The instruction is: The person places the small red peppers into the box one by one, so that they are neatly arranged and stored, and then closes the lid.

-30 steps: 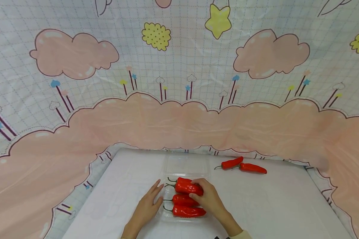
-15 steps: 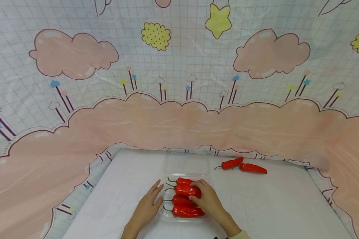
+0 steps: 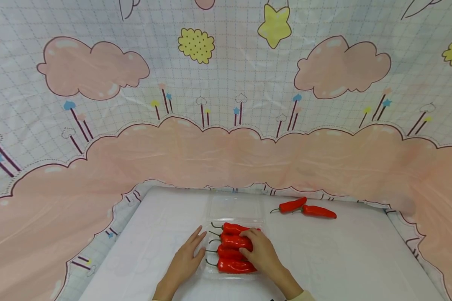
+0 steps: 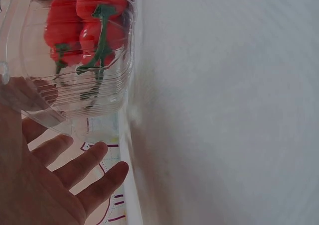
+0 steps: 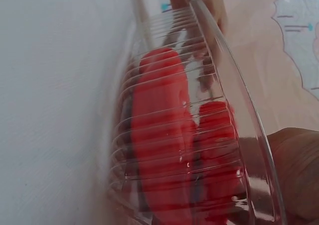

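Several red chili peppers with green stems lie side by side in a clear plastic clamshell box (image 3: 211, 271), stems to the left. My right hand (image 3: 263, 253) grips the right end of a red pepper (image 3: 231, 241), second from the far side, between thumb and fingers. Beyond it lies the farthest pepper (image 3: 233, 228), and the nearest pepper (image 3: 233, 266) lies along the front. At the box's left side my left hand (image 3: 186, 257) has its fingers spread and extended. In the left wrist view, these fingers are by the ribbed wall (image 4: 94, 93); contact is unclear.
The box's clear lid (image 3: 235, 207) is folded back on the far side. Two loose red peppers, one left (image 3: 293, 205) and one right (image 3: 319, 211), lie at the back right of the white table (image 3: 346, 255). A patterned curtain (image 3: 226, 154) hangs behind.
My right hand has shifted slightly toward the front with the gripped pepper, which settles lower among the others. More of the farthest pepper shows now. The left hand has stayed put.
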`<control>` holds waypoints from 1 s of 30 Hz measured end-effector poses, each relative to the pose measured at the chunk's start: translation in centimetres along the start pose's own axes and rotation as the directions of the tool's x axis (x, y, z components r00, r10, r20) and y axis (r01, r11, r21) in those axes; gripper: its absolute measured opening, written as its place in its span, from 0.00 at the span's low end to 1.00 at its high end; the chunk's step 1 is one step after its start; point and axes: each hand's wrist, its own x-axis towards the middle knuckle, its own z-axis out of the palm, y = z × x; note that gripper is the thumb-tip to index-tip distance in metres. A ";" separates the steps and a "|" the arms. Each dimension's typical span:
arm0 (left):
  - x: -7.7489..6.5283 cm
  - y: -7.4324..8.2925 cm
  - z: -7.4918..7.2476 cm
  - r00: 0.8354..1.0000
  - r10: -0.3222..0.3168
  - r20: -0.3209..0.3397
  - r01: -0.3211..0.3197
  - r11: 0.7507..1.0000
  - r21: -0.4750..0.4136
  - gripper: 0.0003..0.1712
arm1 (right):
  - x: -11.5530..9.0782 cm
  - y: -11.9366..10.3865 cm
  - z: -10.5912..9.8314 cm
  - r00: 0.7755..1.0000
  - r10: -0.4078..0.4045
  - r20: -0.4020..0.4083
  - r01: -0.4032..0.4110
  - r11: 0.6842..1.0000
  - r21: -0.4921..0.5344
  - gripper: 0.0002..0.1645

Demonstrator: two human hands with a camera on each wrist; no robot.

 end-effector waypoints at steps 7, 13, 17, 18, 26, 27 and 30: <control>0.0 -0.1 0.1 1.000 -0.001 -0.006 0.001 1.000 -0.001 0.28 | -0.1 -0.2 -0.4 1.000 -0.003 -0.017 0.003 1.000 -0.016 0.21; 0.0 -0.2 0.1 1.000 0.007 -0.011 -0.007 1.000 0.002 0.28 | -0.1 -0.1 -1.1 1.000 -0.001 -0.011 0.002 0.999 0.047 0.23; 0.0 -0.2 0.1 1.000 0.020 -0.023 -0.019 1.000 0.011 0.28 | -0.2 -0.1 -1.8 1.000 -0.012 -0.001 0.012 0.993 0.121 0.23; 0.0 -0.2 0.1 0.999 0.025 -0.026 -0.024 1.000 0.016 0.27 | -0.2 -0.1 -2.0 1.000 -0.012 0.003 0.012 0.990 0.141 0.23; 0.1 -0.1 0.0 1.000 0.008 -0.012 -0.008 1.000 0.010 0.27 | -0.9 -0.6 -3.7 1.000 -0.019 -0.020 0.023 0.972 0.235 0.25; 0.1 0.0 0.0 1.000 0.001 -0.008 -0.001 1.000 0.007 0.27 | -0.9 -0.7 -3.9 0.999 -0.018 -0.029 0.025 0.970 0.240 0.25; 0.0 0.0 0.0 1.000 -0.004 -0.004 0.004 1.000 0.003 0.27 | -1.2 -0.8 -4.3 0.999 -0.001 -0.048 0.013 0.969 0.248 0.25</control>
